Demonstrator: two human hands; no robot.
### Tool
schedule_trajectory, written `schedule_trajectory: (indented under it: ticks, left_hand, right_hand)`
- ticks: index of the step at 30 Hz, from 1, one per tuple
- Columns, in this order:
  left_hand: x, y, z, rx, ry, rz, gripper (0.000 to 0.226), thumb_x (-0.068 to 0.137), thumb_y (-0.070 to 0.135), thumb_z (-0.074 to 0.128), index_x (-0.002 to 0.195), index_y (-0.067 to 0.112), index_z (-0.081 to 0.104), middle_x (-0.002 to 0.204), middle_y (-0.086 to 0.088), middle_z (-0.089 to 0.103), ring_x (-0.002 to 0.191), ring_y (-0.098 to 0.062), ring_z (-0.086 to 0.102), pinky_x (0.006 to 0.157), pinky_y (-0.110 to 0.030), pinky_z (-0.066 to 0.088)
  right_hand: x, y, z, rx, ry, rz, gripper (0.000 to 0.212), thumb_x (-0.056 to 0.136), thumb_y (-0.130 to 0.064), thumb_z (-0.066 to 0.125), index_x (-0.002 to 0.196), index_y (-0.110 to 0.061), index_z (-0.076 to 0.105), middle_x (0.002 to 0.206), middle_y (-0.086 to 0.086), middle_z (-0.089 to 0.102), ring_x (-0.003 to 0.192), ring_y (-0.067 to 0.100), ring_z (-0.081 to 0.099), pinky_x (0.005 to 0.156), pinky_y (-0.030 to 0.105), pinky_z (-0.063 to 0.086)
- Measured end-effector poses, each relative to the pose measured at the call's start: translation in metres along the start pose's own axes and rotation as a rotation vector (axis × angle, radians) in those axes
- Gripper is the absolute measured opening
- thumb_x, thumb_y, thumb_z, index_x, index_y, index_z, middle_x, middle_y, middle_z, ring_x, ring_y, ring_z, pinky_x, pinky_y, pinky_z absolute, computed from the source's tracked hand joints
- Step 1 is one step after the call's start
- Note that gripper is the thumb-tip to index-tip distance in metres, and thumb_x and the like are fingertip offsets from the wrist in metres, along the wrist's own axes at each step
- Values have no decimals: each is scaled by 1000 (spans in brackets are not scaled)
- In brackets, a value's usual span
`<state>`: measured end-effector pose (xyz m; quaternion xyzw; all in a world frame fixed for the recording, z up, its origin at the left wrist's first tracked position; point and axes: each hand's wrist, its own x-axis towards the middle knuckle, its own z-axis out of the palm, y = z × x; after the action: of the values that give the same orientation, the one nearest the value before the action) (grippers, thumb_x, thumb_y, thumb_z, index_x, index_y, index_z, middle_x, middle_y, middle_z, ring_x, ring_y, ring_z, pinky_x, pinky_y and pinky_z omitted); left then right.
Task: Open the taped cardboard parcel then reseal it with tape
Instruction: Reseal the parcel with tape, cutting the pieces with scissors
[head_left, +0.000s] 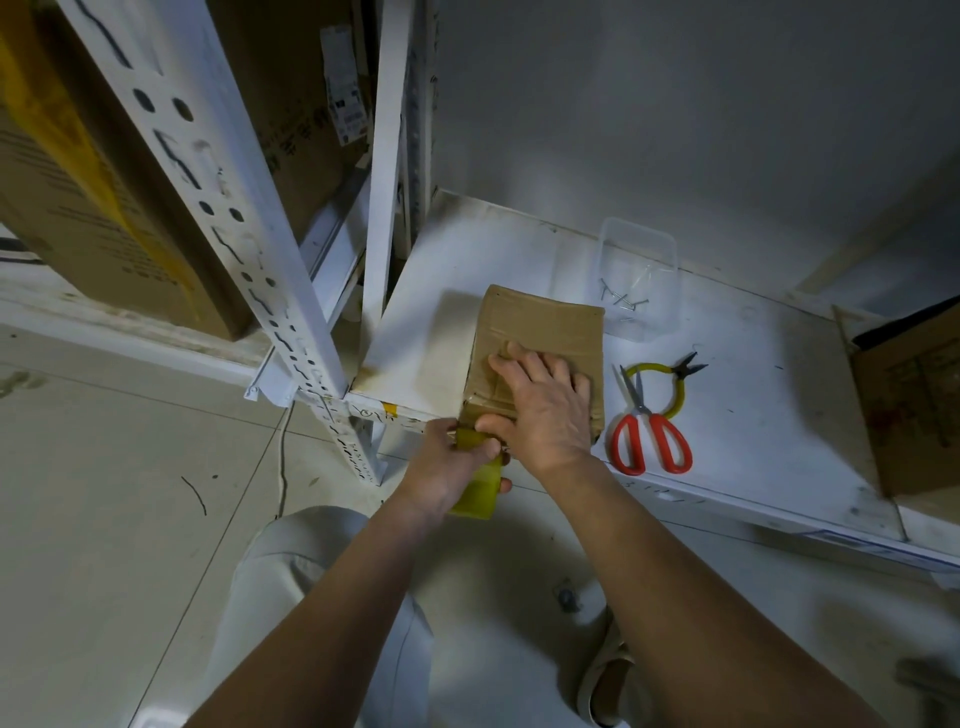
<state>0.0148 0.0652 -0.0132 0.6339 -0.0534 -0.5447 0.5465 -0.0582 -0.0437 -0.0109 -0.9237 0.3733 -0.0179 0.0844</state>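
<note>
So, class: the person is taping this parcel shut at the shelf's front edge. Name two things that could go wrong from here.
1. The cardboard parcel sits at the shelf edge; pulling the tape roll with the left hand might drag it off, though the right hand presses it down.
2. The red-handled scissors lie close by and could be knocked off.

tight on the right, open on the left

scissors (649, 431) and pliers (670, 382) lie just beside the parcel (540, 332); bare shelf (415, 338) to its left.
</note>
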Motion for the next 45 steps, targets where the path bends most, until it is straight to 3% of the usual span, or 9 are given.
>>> schedule_trajectory:
  ticks: [7, 11, 14, 16, 26, 29, 32, 37, 45]
  left_hand:
    - [4, -1, 1, -115, 65, -83, 42, 88, 1, 60, 119, 13, 35, 95, -21, 61, 65, -29, 64, 45, -35, 57]
    - [6, -13, -3, 123, 114, -85, 48, 88, 16, 62, 131, 9, 40, 102, -13, 58, 77, -23, 59, 60, -29, 51]
    - [4, -17, -1, 88, 87, -82, 31, 91, 10, 57, 117, 15, 41, 86, -9, 61, 58, -17, 64, 43, -25, 53]
    - [4, -17, 1, 85, 94, -71, 34, 87, 6, 62, 113, 19, 45, 96, -17, 65, 65, -28, 70, 54, -36, 60]
    - [-3, -12, 18, 70, 137, -15, 49, 87, -7, 55, 122, 24, 41, 111, -15, 57, 62, -29, 61, 37, -20, 50]
    - [-2, -20, 23, 17, 204, -5, 45, 88, 1, 59, 120, 26, 39, 111, -12, 59, 57, -31, 63, 50, -29, 55]
    - [-2, -25, 27, 10, 263, 12, 41, 86, 5, 63, 115, 22, 39, 117, -20, 60, 56, -32, 66, 58, -38, 55]
    - [-2, -25, 32, -60, 311, -10, 30, 86, 10, 66, 103, 20, 44, 112, -22, 60, 44, -26, 65, 50, -31, 54]
    - [-2, -25, 31, -102, 309, 2, 18, 89, 6, 61, 86, 19, 49, 92, -19, 61, 36, -24, 62, 46, -29, 52]
  right_hand:
    - [1, 4, 0, -22, -6, -18, 73, 79, -61, 59, 142, -38, 30, 151, -11, 28, 130, 20, 29, 103, 39, 25]
    - [0, 6, 0, -8, -1, -17, 73, 77, -63, 59, 141, -39, 31, 150, -10, 29, 131, 20, 28, 105, 40, 24]
    - [3, 1, 1, -2, 41, 45, 75, 70, -74, 54, 134, -39, 39, 141, -10, 39, 126, 21, 33, 101, 41, 26]
    - [4, -5, 1, -9, 63, 81, 75, 67, -78, 54, 129, -38, 44, 134, -10, 44, 121, 21, 35, 98, 41, 27]
    - [-1, 17, -20, 180, -161, -36, 71, 84, -42, 63, 145, -36, 28, 156, -12, 18, 141, 15, 15, 115, 37, 12]
    - [-17, 34, -22, 432, 169, 202, 48, 89, -39, 56, 134, -25, 48, 140, 0, 41, 128, 21, 35, 108, 38, 34]
    - [-36, 68, -7, 354, 389, 632, 30, 92, -18, 51, 121, -10, 57, 123, 12, 48, 116, 29, 46, 93, 40, 45]
    - [-47, 103, 17, 132, -39, 843, 52, 90, -36, 56, 132, -7, 45, 129, 12, 45, 120, 27, 43, 93, 40, 44]
    - [-44, 108, 13, 180, -145, 886, 55, 78, -48, 70, 117, -11, 57, 109, 8, 60, 102, 23, 59, 75, 30, 49]
